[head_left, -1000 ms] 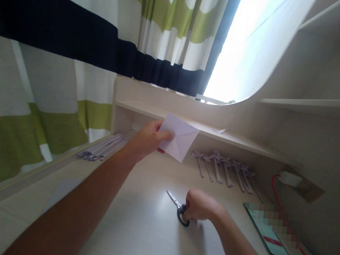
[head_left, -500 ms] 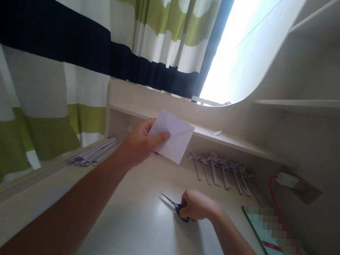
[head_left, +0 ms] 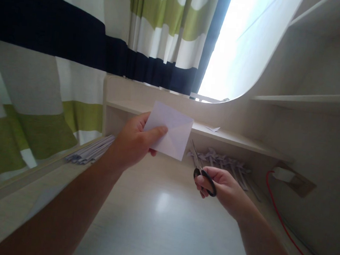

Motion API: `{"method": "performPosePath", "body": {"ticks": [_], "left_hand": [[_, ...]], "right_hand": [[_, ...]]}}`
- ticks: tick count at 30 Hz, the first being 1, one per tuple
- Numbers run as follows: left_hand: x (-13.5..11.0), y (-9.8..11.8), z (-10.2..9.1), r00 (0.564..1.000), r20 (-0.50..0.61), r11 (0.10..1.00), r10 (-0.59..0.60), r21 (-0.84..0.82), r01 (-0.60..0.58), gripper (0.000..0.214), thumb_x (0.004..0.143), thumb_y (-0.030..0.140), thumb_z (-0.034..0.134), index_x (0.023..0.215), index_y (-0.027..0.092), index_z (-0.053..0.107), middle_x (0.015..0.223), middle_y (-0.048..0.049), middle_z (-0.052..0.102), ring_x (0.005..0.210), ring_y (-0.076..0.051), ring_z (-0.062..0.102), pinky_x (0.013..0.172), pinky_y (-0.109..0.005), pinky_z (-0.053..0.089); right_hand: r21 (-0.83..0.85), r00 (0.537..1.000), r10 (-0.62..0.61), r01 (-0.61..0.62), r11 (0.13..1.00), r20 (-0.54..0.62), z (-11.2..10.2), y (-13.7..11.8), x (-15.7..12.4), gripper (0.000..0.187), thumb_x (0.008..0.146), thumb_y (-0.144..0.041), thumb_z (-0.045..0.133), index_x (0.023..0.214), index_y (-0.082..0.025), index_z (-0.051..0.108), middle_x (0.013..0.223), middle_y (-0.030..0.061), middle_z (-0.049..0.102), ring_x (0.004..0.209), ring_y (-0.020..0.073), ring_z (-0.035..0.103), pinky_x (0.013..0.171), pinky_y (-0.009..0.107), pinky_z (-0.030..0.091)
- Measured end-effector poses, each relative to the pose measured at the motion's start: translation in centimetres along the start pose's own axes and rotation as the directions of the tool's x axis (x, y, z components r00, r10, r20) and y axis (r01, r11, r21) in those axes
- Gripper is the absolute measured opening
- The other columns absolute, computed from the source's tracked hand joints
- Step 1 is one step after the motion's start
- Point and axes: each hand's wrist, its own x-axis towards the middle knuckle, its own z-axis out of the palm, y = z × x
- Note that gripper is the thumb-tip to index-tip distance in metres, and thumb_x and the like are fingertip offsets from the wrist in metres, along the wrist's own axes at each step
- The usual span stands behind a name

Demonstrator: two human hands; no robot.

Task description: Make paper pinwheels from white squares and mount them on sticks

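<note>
A square piece of white paper (head_left: 176, 138) with faint diagonal creases is pinched in my left hand (head_left: 134, 140), the thumb lying across its front. My right hand (head_left: 218, 183) grips a pair of scissors (head_left: 198, 161) by the black handles. The scissor blades point up and a little left, slightly parted, to the right of the paper and apart from it. Behind the scissors, several paper pinwheels (head_left: 225, 162) on paper sticks lie along the back of the desk.
A bundle of rolled paper sticks (head_left: 90, 150) lies at the desk's left. A small paper scrap (head_left: 213, 129) rests on the back shelf (head_left: 240, 139). On the right, a red cable (head_left: 281, 220) runs from a white plug (head_left: 284, 174). Patterned curtains (head_left: 81, 80) hang at the left.
My right hand has lifted the scissors off the desk, up and to the right, near the paper. My left hand still holds the paper, shifted slightly. The phone is no longer visible.
</note>
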Motion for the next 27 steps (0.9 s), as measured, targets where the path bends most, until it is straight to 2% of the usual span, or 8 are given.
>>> {"method": "performPosePath", "body": {"ticks": [4, 7, 12, 16, 20, 27], "left_hand": [[-0.1, 0.2, 0.0, 0.999, -0.015, 0.999, -0.043, 0.019, 0.043, 0.027, 0.081, 0.040, 0.075, 0.090, 0.015, 0.074, 0.072, -0.0064, 0.074, 0.057, -0.020, 0.067, 0.046, -0.028, 0.055], [-0.3, 0.4, 0.0, 0.998, -0.041, 0.998, -0.046, 0.047, 0.048, 0.026, 0.082, 0.041, 0.074, 0.084, 0.015, 0.074, 0.070, -0.0070, 0.074, 0.054, -0.020, 0.067, 0.046, -0.028, 0.054], [-0.8, 1.1, 0.1, 0.996, -0.093, 0.988, -0.007, 0.152, 0.021, 0.027, 0.085, 0.043, 0.071, 0.074, 0.019, 0.067, 0.050, 0.0004, 0.060, 0.039, -0.014, 0.052, 0.036, -0.024, 0.038], [-1.2, 1.4, 0.0, 0.993, -0.109, 0.973, 0.042, 0.229, -0.016, 0.025, 0.087, 0.040, 0.069, 0.073, 0.020, 0.064, 0.048, 0.0032, 0.055, 0.038, -0.012, 0.047, 0.036, -0.023, 0.032], [-1.3, 1.6, -0.1, 0.993, -0.089, 0.966, 0.075, 0.252, -0.051, 0.021, 0.087, 0.037, 0.068, 0.076, 0.020, 0.066, 0.049, 0.0029, 0.056, 0.041, -0.013, 0.050, 0.038, -0.023, 0.034], [-1.2, 1.8, -0.2, 0.989, -0.112, 0.980, 0.094, 0.183, -0.073, 0.022, 0.087, 0.038, 0.071, 0.079, 0.017, 0.068, 0.056, 0.0000, 0.063, 0.044, -0.014, 0.056, 0.039, -0.022, 0.043]], "right_hand": [[0.036, 0.999, -0.050, 0.050, 0.998, 0.009, 0.9, -1.3, -1.5, 0.045, 0.083, -0.058, 0.082, 0.079, -0.018, 0.060, 0.068, -0.0021, 0.054, 0.061, 0.0108, 0.045, 0.056, 0.024, 0.038], [0.024, 1.000, 0.004, -0.005, 1.000, 0.030, 1.5, -1.6, -1.9, 0.045, 0.079, -0.056, 0.086, 0.083, -0.019, 0.060, 0.071, -0.0027, 0.052, 0.063, 0.0108, 0.043, 0.053, 0.023, 0.033], [-0.001, 0.996, 0.059, -0.060, 0.998, 0.072, 2.2, -1.7, -2.1, 0.045, 0.079, -0.054, 0.087, 0.083, -0.018, 0.059, 0.072, -0.0032, 0.051, 0.063, 0.0103, 0.042, 0.053, 0.023, 0.031], [0.034, 0.994, 0.049, -0.053, 0.998, 0.100, 2.6, -1.8, -2.3, 0.044, 0.081, -0.053, 0.086, 0.085, -0.018, 0.059, 0.073, -0.0032, 0.052, 0.064, 0.0098, 0.042, 0.054, 0.023, 0.031], [0.031, 0.994, 0.049, -0.052, 0.998, 0.098, 2.5, -1.6, -2.2, 0.043, 0.082, -0.052, 0.086, 0.085, -0.018, 0.059, 0.073, -0.0031, 0.052, 0.065, 0.0100, 0.043, 0.055, 0.023, 0.032], [0.035, 0.998, 0.010, -0.013, 0.999, 0.068, 1.7, -1.4, -1.8, 0.045, 0.082, -0.055, 0.085, 0.084, -0.018, 0.059, 0.073, -0.0032, 0.051, 0.064, 0.0101, 0.042, 0.055, 0.023, 0.032]]}}
